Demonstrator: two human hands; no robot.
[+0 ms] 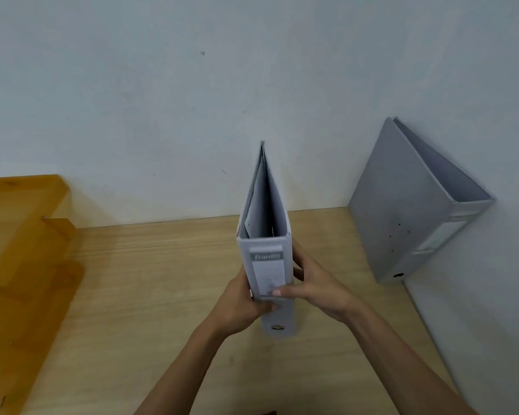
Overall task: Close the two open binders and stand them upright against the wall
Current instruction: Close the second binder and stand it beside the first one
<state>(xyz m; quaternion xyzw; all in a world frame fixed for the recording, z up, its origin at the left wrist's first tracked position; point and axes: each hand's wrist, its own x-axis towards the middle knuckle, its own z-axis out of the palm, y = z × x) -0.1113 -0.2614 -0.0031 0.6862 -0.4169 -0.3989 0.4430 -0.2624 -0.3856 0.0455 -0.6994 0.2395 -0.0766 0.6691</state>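
Note:
A grey lever-arch binder (267, 259) stands upright and closed in the middle of the wooden desk (162, 280), spine toward me, a few sheets showing inside its top. Its far edge reaches toward the back wall (192, 100); contact cannot be told. My left hand (240, 304) grips the spine's left side, and my right hand (315, 289) grips its right side with fingers across the label. A second grey binder (408, 211) stands closed at the right, leaning against the right-hand wall in the corner.
An orange-brown wooden stepped shelf (27, 250) fills the left side of the desk. The right wall (492, 295) runs close along the desk's right edge. Bare desktop lies between the shelf and the held binder.

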